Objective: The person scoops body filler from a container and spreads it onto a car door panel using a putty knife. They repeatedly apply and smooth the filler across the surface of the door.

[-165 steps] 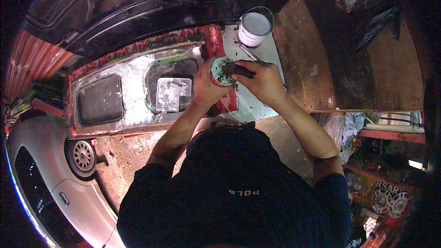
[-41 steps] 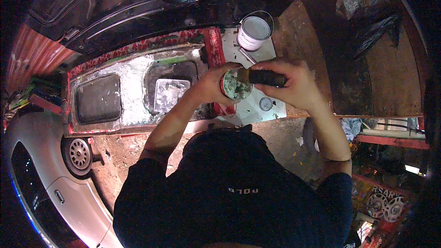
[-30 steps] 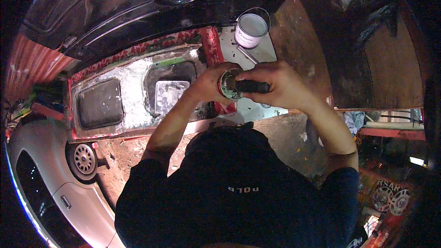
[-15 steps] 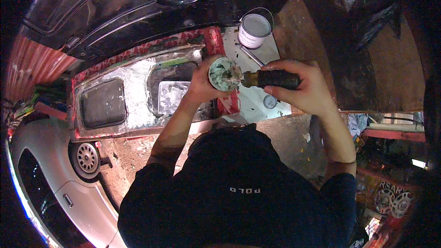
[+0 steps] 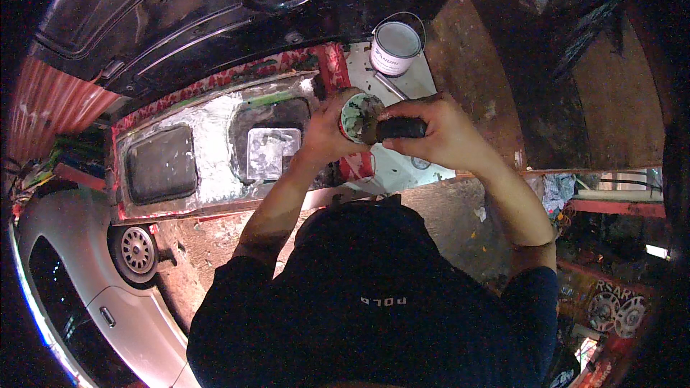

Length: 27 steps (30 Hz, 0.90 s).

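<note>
My left hand (image 5: pixel 323 131) is closed around a small round can (image 5: pixel 352 116), its pale green, dark-streaked inside turned up toward me. My right hand (image 5: pixel 451 134) grips the black handle of a tool (image 5: pixel 404 128). The tool's working end is at the can's right rim, mostly hidden, so its kind cannot be made out. Left of the can, a square plate smeared with white (image 5: pixel 264 145) rests on a panel with white filler patches (image 5: pixel 213 158). Behind my right hand lies a metal tube (image 5: pixel 389 86).
A white paint tin with a wire handle (image 5: pixel 395 49) stands on a white board (image 5: pixel 424 75). A dark car panel (image 5: pixel 180 29) spans the back. At the left are a silver car (image 5: pixel 133 312) and a wheel (image 5: pixel 138 250). Brown boards (image 5: pixel 481 72) stand at the right.
My right hand has moved left with the tool, bringing its end against the can. The can has shifted slightly right and turned a little in my left hand.
</note>
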{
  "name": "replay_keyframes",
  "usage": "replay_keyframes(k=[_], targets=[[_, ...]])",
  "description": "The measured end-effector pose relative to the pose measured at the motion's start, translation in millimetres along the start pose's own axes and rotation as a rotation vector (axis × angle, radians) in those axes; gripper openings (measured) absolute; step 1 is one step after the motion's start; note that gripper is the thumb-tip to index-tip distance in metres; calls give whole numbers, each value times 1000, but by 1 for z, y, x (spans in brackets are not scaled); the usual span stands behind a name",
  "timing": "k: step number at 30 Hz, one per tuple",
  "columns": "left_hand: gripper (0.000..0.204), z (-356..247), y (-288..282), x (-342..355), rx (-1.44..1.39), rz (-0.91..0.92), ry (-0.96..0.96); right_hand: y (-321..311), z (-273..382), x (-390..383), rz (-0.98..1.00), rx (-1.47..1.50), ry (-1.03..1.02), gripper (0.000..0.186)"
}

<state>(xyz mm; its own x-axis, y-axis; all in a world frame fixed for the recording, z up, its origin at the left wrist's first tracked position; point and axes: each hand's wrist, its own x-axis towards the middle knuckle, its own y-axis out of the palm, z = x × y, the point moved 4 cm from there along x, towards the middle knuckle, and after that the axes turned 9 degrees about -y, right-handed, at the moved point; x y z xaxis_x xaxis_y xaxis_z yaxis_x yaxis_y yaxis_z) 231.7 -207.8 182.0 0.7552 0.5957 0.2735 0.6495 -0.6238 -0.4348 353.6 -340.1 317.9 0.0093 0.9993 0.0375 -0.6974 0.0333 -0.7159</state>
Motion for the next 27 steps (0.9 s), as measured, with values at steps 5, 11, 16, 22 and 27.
replay_keyframes(k=[5, 11, 16, 22, 27], targets=[[92, -6, -4, -1, -101, -46, -4, -1, -1, -2, -115, 120, 14, 36], [88, -4, -3, -4, -174, -69, 40, 1, -2, -9, -211, 288, 98, 33], [83, -12, -2, -6, -101, -89, -10, -3, -5, -15, -114, 179, 147, 32], [83, 11, 12, -4, -47, -32, 18, -2, -6, -6, -90, 172, 41, 35], [80, -15, 10, -9, -9, -181, 51, 20, -24, -2, -203, 175, 17, 37]])
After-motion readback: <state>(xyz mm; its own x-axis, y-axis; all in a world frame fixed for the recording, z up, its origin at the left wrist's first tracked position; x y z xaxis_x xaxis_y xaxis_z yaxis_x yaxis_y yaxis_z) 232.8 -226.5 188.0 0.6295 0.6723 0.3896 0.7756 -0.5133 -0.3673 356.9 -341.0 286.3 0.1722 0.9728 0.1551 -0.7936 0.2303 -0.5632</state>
